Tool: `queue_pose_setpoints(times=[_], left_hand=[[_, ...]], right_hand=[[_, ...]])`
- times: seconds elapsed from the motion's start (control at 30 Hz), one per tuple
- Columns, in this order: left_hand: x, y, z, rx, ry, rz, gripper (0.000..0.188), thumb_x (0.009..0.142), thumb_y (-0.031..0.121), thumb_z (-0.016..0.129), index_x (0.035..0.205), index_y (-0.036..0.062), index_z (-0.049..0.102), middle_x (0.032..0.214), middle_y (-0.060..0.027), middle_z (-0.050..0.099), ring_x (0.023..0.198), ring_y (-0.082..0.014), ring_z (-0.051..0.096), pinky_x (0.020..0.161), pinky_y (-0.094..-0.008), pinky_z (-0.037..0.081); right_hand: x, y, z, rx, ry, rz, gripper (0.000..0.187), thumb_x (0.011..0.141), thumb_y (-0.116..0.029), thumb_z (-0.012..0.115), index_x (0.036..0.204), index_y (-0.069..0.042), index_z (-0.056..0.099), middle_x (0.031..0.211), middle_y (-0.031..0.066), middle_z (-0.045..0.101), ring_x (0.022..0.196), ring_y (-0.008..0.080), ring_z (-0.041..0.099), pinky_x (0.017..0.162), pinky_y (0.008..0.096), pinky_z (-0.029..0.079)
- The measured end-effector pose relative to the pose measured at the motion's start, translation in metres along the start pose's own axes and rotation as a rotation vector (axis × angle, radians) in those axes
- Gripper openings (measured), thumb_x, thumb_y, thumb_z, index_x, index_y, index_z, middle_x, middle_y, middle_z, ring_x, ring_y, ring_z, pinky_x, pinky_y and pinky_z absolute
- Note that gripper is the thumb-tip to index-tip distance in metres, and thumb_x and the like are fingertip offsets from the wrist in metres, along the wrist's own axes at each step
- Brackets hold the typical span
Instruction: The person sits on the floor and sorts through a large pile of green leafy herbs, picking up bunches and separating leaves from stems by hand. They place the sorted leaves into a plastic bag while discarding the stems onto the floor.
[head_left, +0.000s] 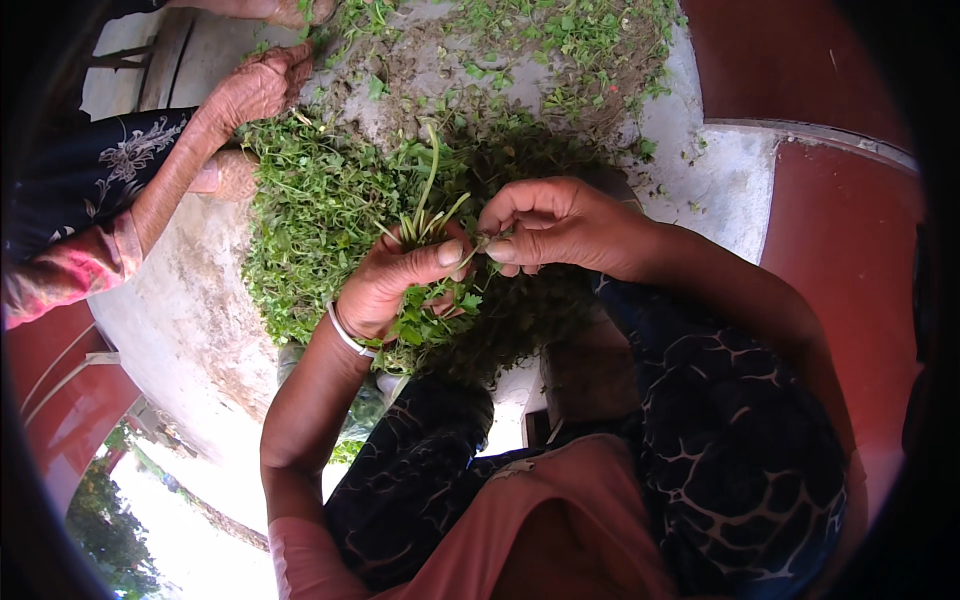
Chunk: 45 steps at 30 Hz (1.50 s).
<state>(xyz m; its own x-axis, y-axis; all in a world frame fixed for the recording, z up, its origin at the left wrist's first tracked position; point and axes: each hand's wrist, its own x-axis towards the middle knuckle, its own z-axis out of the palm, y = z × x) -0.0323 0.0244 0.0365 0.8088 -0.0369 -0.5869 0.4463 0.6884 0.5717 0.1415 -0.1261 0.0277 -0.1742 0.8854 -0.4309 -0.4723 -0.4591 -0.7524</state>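
Note:
My left hand (385, 285), with a pale bangle at its wrist, is closed around a small bunch of leafy green herbs (428, 218). The bunch's pale cut stems stick up past the thumb, and its leaves hang below the fingers. Close beside it, my right hand (565, 225) pinches a thin herb stem (472, 258) between thumb and fingertips. Both hands are over a large heap of the same greens (310, 225), whose right part lies in shadow.
At the left, another person's hand (265, 85) reaches to the heap's far edge. Loose leaves and soil (480, 75) cover the concrete floor (190, 290) beyond. Red surfaces (830, 230) flank the right side. My knees in dark patterned trousers (740, 430) are near the heap.

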Motion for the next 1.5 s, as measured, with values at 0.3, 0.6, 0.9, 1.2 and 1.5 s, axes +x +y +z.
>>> queue_pose_setpoints(times=[0.3,0.6,0.9,1.2,1.5], left_hand=[[0.000,0.000,0.004,0.253,0.275,-0.032,0.023,0.082,0.028,0.067,0.092,0.0072,0.064,0.077,0.0012,0.062,0.064,-0.0063,0.048,0.058,-0.0211,0.038],[0.019,-0.007,0.015,0.287,0.182,0.089,0.030,0.085,0.027,0.065,0.107,0.0073,0.063,0.080,0.0079,0.056,0.070,-0.0027,0.044,0.062,-0.0183,0.036],[0.022,-0.022,0.013,0.305,0.170,0.038,0.021,0.085,0.023,0.065,0.097,0.0049,0.064,0.076,0.0049,0.058,0.065,-0.0053,0.044,0.061,-0.0210,0.037],[0.017,-0.027,0.019,0.684,0.244,0.238,0.007,0.087,0.006,0.053,0.088,0.0027,0.059,0.078,0.0010,0.058,0.072,-0.0070,0.049,0.068,-0.0220,0.041],[0.003,-0.013,0.007,0.499,0.335,0.235,0.015,0.092,0.020,0.055,0.092,0.0049,0.059,0.084,0.0014,0.057,0.083,-0.0093,0.050,0.080,-0.0243,0.038]], right_hand=[[-0.004,0.001,-0.004,-0.015,0.108,-0.019,0.017,0.089,-0.021,0.058,0.097,-0.006,0.058,0.084,0.0009,0.059,0.073,0.0087,0.056,0.065,0.0229,0.044],[-0.011,-0.004,-0.008,-0.143,0.155,0.031,0.016,0.091,-0.018,0.055,0.097,-0.004,0.057,0.077,0.0013,0.057,0.062,0.0060,0.053,0.052,0.0207,0.044],[-0.013,0.003,-0.015,-0.128,0.230,0.072,0.015,0.091,-0.018,0.056,0.097,-0.004,0.057,0.076,0.0008,0.055,0.063,0.0054,0.052,0.051,0.0211,0.045],[-0.022,0.013,-0.005,-0.271,-0.098,0.052,0.013,0.088,-0.016,0.057,0.092,-0.004,0.057,0.073,0.0015,0.058,0.061,0.0068,0.056,0.055,0.0235,0.044],[-0.008,0.008,-0.072,-1.306,0.575,-0.266,0.035,0.088,-0.034,0.052,0.112,-0.008,0.052,0.104,0.0115,0.054,0.092,0.0323,0.057,0.078,0.0393,0.046]])
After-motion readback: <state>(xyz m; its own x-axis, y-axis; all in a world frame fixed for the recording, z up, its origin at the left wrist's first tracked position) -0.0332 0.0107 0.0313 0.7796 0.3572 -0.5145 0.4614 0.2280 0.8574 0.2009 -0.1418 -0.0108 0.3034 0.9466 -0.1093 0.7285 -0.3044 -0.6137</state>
